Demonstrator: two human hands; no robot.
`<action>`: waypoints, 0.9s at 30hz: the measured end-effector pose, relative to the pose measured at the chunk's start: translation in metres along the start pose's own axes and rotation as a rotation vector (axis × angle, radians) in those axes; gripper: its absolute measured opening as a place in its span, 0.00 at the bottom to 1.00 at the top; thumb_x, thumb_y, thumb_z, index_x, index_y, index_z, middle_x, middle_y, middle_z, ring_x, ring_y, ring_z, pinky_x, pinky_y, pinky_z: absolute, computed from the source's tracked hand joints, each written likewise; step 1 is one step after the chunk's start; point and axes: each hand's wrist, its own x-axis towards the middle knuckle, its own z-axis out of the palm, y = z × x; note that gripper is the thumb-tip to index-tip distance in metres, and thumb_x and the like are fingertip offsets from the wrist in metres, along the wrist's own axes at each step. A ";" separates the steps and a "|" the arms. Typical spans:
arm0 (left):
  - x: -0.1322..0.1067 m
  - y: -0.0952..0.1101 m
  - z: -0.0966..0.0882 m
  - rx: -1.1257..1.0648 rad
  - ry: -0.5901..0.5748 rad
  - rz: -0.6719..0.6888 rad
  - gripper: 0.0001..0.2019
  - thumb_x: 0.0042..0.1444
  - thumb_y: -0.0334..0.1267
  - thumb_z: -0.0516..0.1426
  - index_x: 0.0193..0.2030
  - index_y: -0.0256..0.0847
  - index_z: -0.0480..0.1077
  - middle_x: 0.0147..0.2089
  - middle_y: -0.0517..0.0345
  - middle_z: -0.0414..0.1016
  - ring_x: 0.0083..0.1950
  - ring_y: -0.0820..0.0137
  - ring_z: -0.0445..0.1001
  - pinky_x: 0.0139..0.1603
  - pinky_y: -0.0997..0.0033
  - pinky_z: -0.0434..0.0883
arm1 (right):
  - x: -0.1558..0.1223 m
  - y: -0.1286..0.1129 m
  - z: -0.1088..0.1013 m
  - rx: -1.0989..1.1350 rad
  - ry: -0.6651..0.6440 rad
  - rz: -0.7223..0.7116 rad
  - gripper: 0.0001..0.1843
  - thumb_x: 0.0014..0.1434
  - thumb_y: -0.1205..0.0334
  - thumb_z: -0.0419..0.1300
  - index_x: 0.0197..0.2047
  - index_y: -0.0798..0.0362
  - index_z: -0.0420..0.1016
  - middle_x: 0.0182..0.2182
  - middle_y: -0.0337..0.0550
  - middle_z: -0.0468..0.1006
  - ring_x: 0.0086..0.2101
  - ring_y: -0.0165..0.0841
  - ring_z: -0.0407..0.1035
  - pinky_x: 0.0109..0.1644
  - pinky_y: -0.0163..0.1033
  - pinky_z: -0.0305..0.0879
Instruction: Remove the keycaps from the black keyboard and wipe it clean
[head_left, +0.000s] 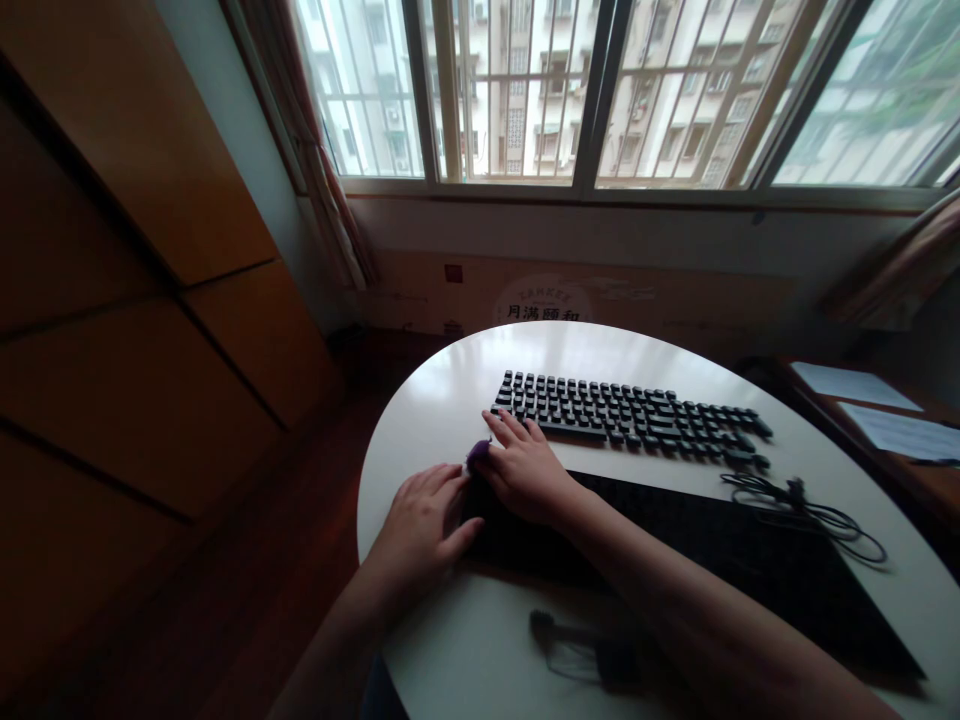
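Observation:
A long black keyboard base [690, 530], its keys off, lies flat on the round white table [420, 420]. My left hand [427, 525] grips its left end, thumb on the near side and fingers around the far corner. Pinched in my right hand [525, 465] is a small purple cloth [478, 455], pressed at the far left corner of the base, close to my left fingertips. My right forearm crosses over the base and hides part of it. Beyond it, loose black keycaps [600, 405] stand in rows in keyboard order.
A coiled black cable [817, 515] lies over the right end of the base. Close to the near edge is a small black tool with wire loops [577, 650], partly in shadow. Papers [900, 430] rest on a brown surface at right. A barred window [517, 90] is ahead.

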 end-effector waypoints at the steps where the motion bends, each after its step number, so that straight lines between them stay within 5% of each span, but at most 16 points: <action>1: 0.000 0.000 0.000 0.000 0.000 0.000 0.26 0.58 0.48 0.59 0.61 0.39 0.71 0.64 0.43 0.70 0.65 0.49 0.66 0.67 0.44 0.62 | 0.000 0.000 0.001 -0.007 0.009 0.001 0.22 0.73 0.51 0.46 0.57 0.52 0.74 0.73 0.52 0.47 0.71 0.51 0.41 0.69 0.65 0.40; 8: -0.002 0.000 0.001 -0.030 0.045 -0.001 0.24 0.58 0.49 0.60 0.58 0.39 0.73 0.63 0.42 0.72 0.64 0.49 0.67 0.67 0.44 0.63 | 0.003 0.004 0.004 -0.021 0.022 0.067 0.21 0.72 0.53 0.46 0.59 0.51 0.73 0.72 0.50 0.48 0.70 0.52 0.42 0.68 0.66 0.44; 14: -0.013 -0.002 -0.004 -0.071 0.009 0.017 0.37 0.50 0.55 0.66 0.64 0.41 0.69 0.65 0.41 0.69 0.67 0.46 0.65 0.69 0.41 0.60 | 0.003 0.006 0.001 -0.019 0.036 0.028 0.19 0.72 0.55 0.48 0.56 0.51 0.74 0.72 0.51 0.48 0.71 0.51 0.42 0.68 0.67 0.43; 20: -0.017 -0.001 -0.008 -0.085 -0.029 0.015 0.36 0.47 0.49 0.69 0.64 0.44 0.69 0.67 0.44 0.67 0.69 0.45 0.61 0.71 0.40 0.57 | 0.001 0.004 0.000 0.000 0.009 -0.099 0.16 0.71 0.58 0.51 0.56 0.48 0.74 0.74 0.50 0.37 0.72 0.51 0.37 0.68 0.67 0.44; 27: -0.016 0.003 -0.011 -0.082 -0.018 0.020 0.34 0.46 0.47 0.70 0.61 0.43 0.71 0.65 0.45 0.69 0.68 0.46 0.63 0.70 0.41 0.59 | 0.001 0.004 -0.007 0.006 0.005 -0.203 0.15 0.71 0.59 0.52 0.55 0.49 0.75 0.74 0.51 0.39 0.71 0.53 0.38 0.67 0.68 0.44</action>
